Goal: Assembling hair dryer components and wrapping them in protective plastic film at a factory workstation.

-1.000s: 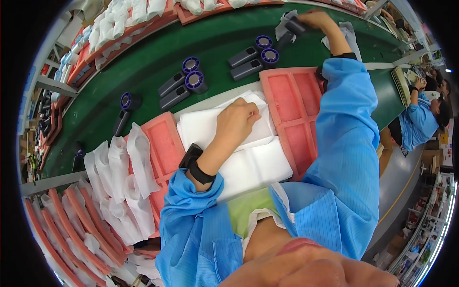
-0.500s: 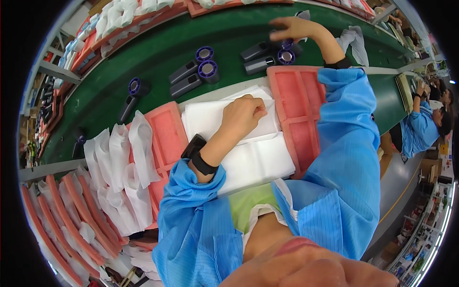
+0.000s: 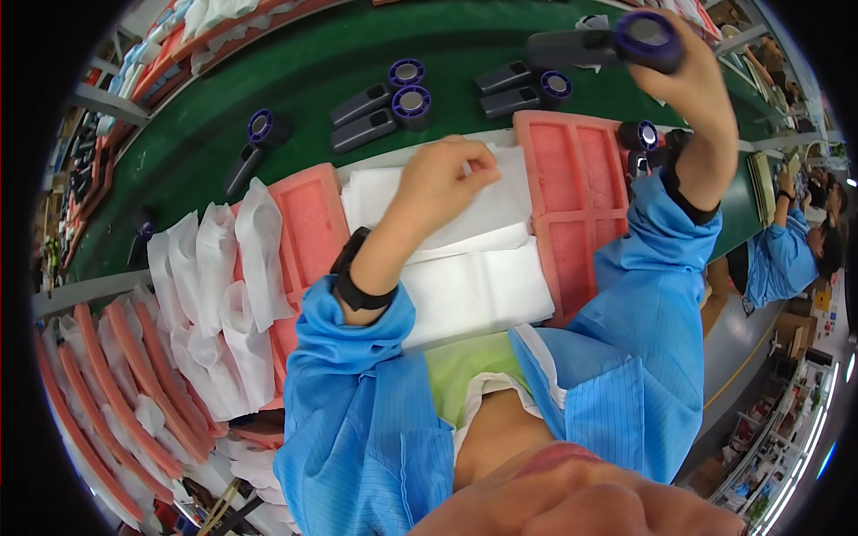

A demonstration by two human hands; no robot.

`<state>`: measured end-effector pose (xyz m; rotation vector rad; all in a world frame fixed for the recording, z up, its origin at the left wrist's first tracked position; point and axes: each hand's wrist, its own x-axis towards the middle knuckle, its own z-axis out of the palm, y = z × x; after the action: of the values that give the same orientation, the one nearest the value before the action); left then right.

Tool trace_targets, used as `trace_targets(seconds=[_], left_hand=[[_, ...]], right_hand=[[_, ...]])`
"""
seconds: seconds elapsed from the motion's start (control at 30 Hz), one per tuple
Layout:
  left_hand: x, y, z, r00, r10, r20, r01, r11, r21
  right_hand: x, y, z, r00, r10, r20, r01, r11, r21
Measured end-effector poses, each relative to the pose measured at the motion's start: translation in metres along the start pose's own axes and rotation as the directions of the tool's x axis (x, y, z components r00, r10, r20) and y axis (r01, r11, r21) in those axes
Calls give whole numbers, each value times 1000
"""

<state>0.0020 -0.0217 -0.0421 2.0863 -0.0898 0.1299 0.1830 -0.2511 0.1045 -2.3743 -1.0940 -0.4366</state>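
Note:
Up at the far right, my right hand [image 3: 693, 76] is closed around the round, purple-ringed head of a grey handheld appliance [image 3: 572, 46]. Its grey handle points left above the green bench. My left hand [image 3: 444, 183] hovers over or rests on a stack of white sheet-like bags [image 3: 478, 295], its fingers curled; what they pinch, if anything, is hidden. Two similar appliances [image 3: 365, 132] lie side by side beyond my left hand, and two more [image 3: 511, 101] lie to their right. A dark appliance with a ringed end [image 3: 638, 135] stands beside my right sleeve.
Pink foam trays [image 3: 572, 217] flank the bags, the left one [image 3: 308, 232] beside several white-wrapped pieces [image 3: 259, 259]. More stacked pink trays [image 3: 156, 393] stand at lower left. A single appliance [image 3: 243, 170] lies on the green bench [image 3: 308, 67]. A person in blue [image 3: 779, 259] works at right.
My right hand has moved right and nearer, now holding an appliance lifted off the bench. My left hand stays over the white bags, with its fingers slightly more extended.

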Motion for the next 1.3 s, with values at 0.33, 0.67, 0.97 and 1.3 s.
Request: trace_targets(seconds=[0.33,0.67,0.97,1.3], left_hand=[[-18,37,-42,987,-33,-154,-56,841,-538],[-9,39,-32,917,-152,-368,-265,455,-850],[-18,51,18,598,542,-591,-406,840,360],[-9,52,-19,700,347,-624,-181,932,315]], right_hand=[[-50,-58,22,945,-291,150,99,690,717],[-48,-106,102,939,-336,-77,339,854,395],[-46,-97,114,904,-339,-260,395,896,203],[-65,-117,119,997,75,22,-54,458,888]])
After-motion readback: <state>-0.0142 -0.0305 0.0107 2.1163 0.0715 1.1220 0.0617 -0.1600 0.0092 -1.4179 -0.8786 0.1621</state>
